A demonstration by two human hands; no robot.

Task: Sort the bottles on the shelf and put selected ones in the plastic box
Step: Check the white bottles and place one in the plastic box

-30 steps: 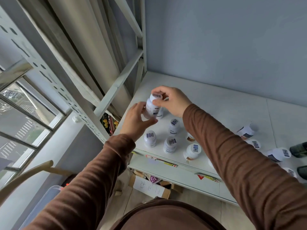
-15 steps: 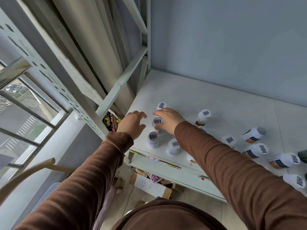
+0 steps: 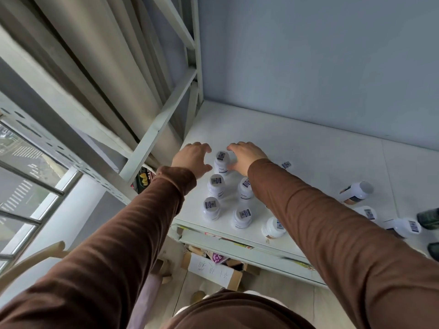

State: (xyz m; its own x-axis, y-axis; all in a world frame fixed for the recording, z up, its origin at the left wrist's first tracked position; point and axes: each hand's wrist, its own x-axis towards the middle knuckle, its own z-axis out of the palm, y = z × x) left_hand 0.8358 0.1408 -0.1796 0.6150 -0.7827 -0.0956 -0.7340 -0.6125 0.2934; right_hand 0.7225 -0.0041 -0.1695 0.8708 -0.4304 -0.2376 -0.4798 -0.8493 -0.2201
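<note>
Several white bottles with barcode stickers on their caps stand upright in two short rows at the left front of the white shelf [image 3: 308, 148]. My left hand [image 3: 192, 160] and my right hand [image 3: 245, 157] flank the rearmost bottle [image 3: 222, 161], fingers loosely curved around it. The right thumb lies against its side; the left hand shows a small gap. Other upright bottles [image 3: 216, 186] [image 3: 245, 189] [image 3: 211, 207] [image 3: 242, 217] stand in front of it. The plastic box is not in view.
More white bottles lie on their sides at the right [image 3: 356, 192] [image 3: 403, 226]. Two dark bottles [image 3: 430, 218] sit at the right edge. The shelf's metal upright [image 3: 156, 138] and curtain stand at left. A cardboard box [image 3: 213, 269] is on the floor below.
A second ago both hands held one bottle raised above the shelf. That bottle now stands on the shelf, and the hands have spread open on either side of the rearmost bottle.
</note>
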